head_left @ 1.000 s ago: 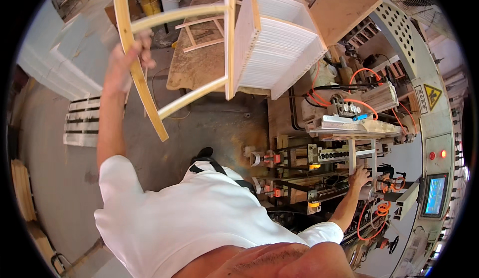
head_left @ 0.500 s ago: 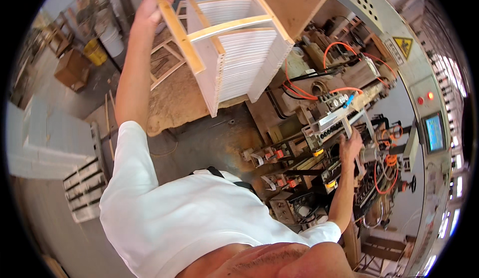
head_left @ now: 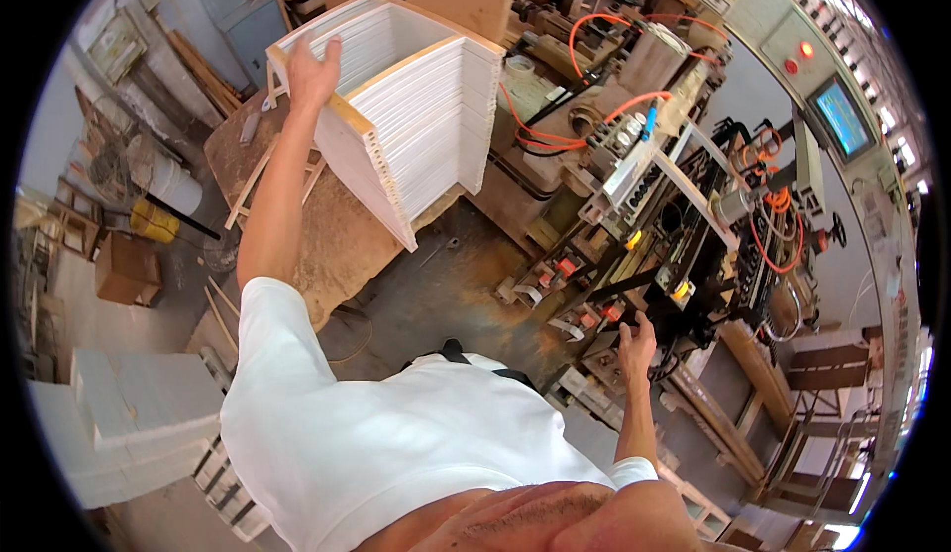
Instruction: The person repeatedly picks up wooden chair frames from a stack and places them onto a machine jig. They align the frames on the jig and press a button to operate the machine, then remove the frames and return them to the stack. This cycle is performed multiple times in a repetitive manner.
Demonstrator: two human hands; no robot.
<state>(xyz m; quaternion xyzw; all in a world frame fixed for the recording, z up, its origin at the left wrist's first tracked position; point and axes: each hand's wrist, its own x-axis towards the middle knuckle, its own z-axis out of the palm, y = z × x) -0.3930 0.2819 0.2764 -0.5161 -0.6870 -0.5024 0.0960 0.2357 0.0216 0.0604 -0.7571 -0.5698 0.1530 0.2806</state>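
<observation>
A tall stack of white slatted frames [head_left: 421, 121] with bare wood-coloured top edges stands on a worn brown table. My left hand [head_left: 315, 72] is over the near left corner of its top, fingers apart; whether the fingertips touch the wood is hard to tell. Low in front of the machine, my right hand [head_left: 637, 346] hangs in the air, fingers spread and nothing in them. A pale frame [head_left: 698, 184] lies across the machine [head_left: 669, 220], beyond my right hand.
The table [head_left: 342, 240] carries loose wooden strips left of the stack. Orange hoses [head_left: 584, 27] loop over the machine, and a panel with a lit screen [head_left: 842, 116] rises at right. White blocks [head_left: 139, 413] are piled on the floor at left, below a cardboard box [head_left: 129, 268].
The wooden frame my left hand held up over the stack is now down on top of it. My right hand has left the frame on the machine and moved down toward me.
</observation>
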